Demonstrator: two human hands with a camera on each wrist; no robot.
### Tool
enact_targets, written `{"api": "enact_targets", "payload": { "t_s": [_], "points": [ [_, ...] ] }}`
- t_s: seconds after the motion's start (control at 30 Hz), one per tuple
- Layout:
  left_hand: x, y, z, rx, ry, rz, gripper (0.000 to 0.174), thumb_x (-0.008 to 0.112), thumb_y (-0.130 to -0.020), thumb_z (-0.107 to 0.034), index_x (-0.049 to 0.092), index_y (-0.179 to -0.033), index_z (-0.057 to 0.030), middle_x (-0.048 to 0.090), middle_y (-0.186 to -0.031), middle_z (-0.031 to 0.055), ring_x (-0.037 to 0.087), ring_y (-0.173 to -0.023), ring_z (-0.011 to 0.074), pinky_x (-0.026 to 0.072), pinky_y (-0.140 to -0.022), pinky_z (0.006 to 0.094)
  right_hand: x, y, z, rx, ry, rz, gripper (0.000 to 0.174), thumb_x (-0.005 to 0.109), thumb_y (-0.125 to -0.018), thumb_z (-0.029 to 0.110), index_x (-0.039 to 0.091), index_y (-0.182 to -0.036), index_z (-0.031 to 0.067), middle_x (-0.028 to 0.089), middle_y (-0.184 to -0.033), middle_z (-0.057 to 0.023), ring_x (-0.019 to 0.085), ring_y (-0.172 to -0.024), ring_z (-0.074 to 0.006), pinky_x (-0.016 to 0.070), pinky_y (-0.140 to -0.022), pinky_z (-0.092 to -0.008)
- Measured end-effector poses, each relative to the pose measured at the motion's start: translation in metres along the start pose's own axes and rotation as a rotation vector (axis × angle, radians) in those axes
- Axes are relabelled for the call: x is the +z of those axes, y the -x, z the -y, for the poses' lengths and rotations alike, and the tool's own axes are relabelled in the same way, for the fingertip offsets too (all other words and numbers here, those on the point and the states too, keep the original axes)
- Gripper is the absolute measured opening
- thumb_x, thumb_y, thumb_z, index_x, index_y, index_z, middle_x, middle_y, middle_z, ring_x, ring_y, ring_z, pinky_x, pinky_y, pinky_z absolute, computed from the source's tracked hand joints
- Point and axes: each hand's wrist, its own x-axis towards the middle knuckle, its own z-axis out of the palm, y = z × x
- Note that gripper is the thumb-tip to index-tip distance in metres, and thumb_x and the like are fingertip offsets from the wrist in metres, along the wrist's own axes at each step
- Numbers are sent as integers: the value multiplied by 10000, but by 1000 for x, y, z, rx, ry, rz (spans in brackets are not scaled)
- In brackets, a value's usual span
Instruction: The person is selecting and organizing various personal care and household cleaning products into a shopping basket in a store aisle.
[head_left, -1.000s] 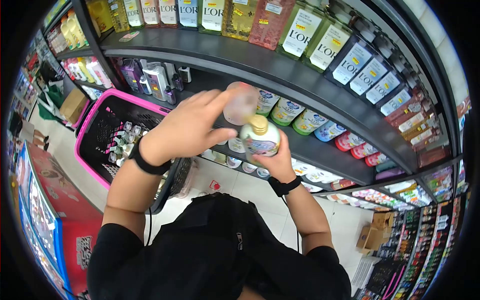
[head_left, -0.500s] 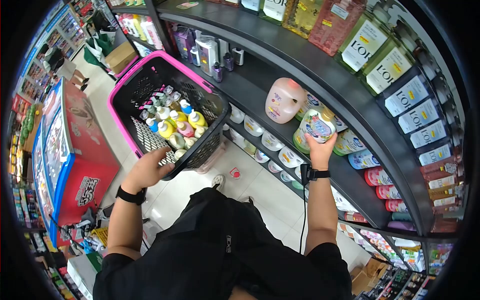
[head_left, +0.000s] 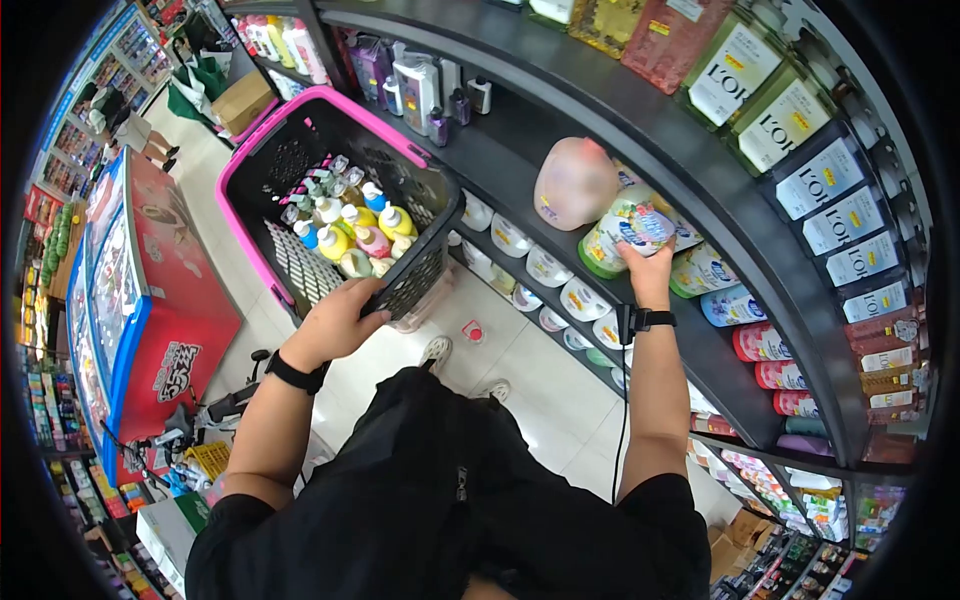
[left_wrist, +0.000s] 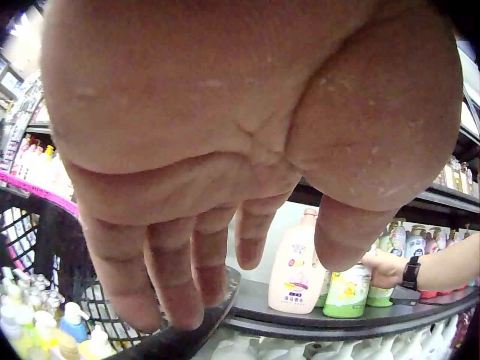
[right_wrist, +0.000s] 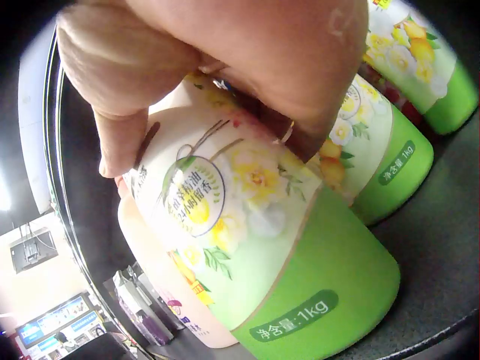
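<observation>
My right hand (head_left: 652, 278) grips the upper part of a white and green pump bottle (head_left: 612, 238) on the black shelf. In the right wrist view, fingers and thumb straddle the top of this bottle (right_wrist: 315, 277), marked 1kg; its neck is hidden under the hand. Just beside it stands a pale pink bottle (head_left: 570, 185). My left hand (head_left: 342, 318) lies at the near rim of the black shopping basket, and in the left wrist view its fingers (left_wrist: 169, 270) hang fairly straight, palm to the camera, with nothing held.
Several pump bottles (head_left: 365, 225) stand inside the pink-rimmed basket (head_left: 385, 125). More bottles in green, blue and red (head_left: 752, 340) line the shelf behind my right hand, under an upper shelf (head_left: 560, 75). A red freezer (head_left: 190, 300) stands at the left.
The pump bottle has gone from in front of me to the shelf with my right hand. My left hand has left the bottle's side and come to the basket's near rim.
</observation>
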Motion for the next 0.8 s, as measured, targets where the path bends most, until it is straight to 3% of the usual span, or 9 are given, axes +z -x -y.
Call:
{"api": "enact_targets", "payload": {
  "t_s": [0.1,0.33,0.4,0.47,0.53,0.57,0.6,0.67,0.8],
  "points": [
    [-8,-3,10,3,4,-18,436,715,-889,-217,601,-1253,-5,660,-1122,212,633,-1063,384,518,-919,429,3,3,-2,-11,-2,-12,718,839,-739,22,443,-1338,-4,601,-1253,-135,612,-1119,-233,478,-1013,-366],
    [-62,-53,64,86,-101,1,443,689,-897,-248,614,-1262,-9,689,-1101,210,660,-1036,372,529,-891,435,-1,61,-38,116,84,-196,964,801,-842,104,166,-1564,46,376,-1512,-232,390,-1409,-356,305,-1179,-478],
    [-68,-83,98,127,-120,24,420,715,-896,-233,627,-1240,-8,675,-1099,213,656,-1034,348,524,-890,426,2,107,-53,218,67,-290,889,770,-881,120,204,-1566,106,408,-1469,-214,475,-1314,-315,413,-1093,-446],
    [-68,-110,127,213,-204,72,436,702,-891,-259,628,-1245,-16,686,-1088,225,666,-1025,380,531,-882,450,14,164,-56,326,143,-330,791,733,-897,79,274,-1541,73,471,-1383,-183,541,-1192,-261,461,-1015,-395],
    [-64,-138,147,254,-278,177,468,707,-871,-266,624,-1260,-18,690,-1080,230,667,-1024,396,532,-878,463,10,235,-119,367,482,-305,723,738,-887,85,345,-1490,19,552,-1266,-162,596,-1064,-213,514,-884,-338],
    [-59,-153,163,268,-303,223,452,711,-847,-262,633,-1219,-16,693,-1064,230,668,-1017,399,535,-873,469,32,256,-100,673,301,-337,691,729,-890,135,362,-1472,65,530,-1314,-168,599,-1011,-214,547,-787,-330],
    [-52,-169,180,283,-327,272,436,716,-823,-258,642,-1178,-15,696,-1048,231,669,-1010,402,537,-867,475,46,286,-104,713,320,-326,659,724,-883,120,385,-1446,77,534,-1301,-170,628,-945,-214,553,-734,-341],
    [-41,-196,200,255,-402,377,372,729,-766,-219,673,-1073,-15,713,-1001,223,682,-973,409,549,-838,483,62,336,-106,825,394,-220,660,727,-873,97,392,-1442,90,536,-1281,-166,641,-909,-216,547,-715,-339],
    [9,-224,262,325,-583,627,279,703,-790,-222,690,-1007,-46,727,-970,198,699,-953,379,549,-809,483,82,393,-92,1056,410,-213,598,720,-876,100,440,-1403,83,558,-1224,-151,648,-889,-223,546,-710,-360]
  ]
}}
